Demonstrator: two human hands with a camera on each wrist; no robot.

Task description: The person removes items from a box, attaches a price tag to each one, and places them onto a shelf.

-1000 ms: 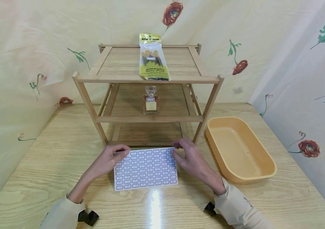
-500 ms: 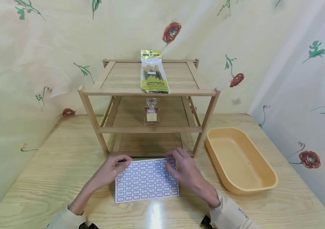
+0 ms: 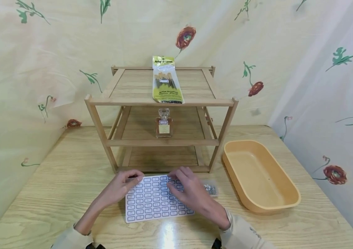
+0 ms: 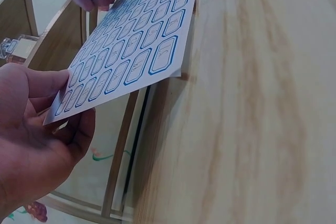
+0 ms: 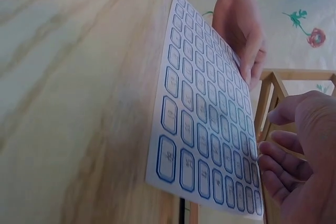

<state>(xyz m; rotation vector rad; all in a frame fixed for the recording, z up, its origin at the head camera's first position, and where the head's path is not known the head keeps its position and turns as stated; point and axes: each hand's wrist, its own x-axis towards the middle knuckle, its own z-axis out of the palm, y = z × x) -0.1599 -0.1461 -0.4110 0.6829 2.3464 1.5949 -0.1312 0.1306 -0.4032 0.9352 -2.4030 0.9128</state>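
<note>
A white sheet of blue-framed labels (image 3: pixel 151 204) is held tilted in front of the wooden rack. My left hand (image 3: pixel 120 188) pinches its upper left corner between thumb and fingers, plain in the left wrist view (image 4: pixel 42 129). Over the upper right part of the sheet is my right hand (image 3: pixel 190 192). Its fingers are loosely bent by the sheet's edge in the right wrist view (image 5: pixel 310 156), with a gap between thumb and fingers. A small clear box of silvery bits (image 3: pixel 210 188) lies right of the sheet, partly hidden by the right hand.
The three-level wooden rack (image 3: pixel 161 141) stands behind the sheet. A pack of artist brushes (image 3: pixel 167 81) lies on its top and a perfume bottle (image 3: pixel 164 124) stands on the middle shelf. A yellow-orange tub (image 3: pixel 261 176) sits at the right.
My right hand has moved left from the sheet's upper right corner, uncovering the small clear box. The left hand keeps its hold. The head view has tilted up.
</note>
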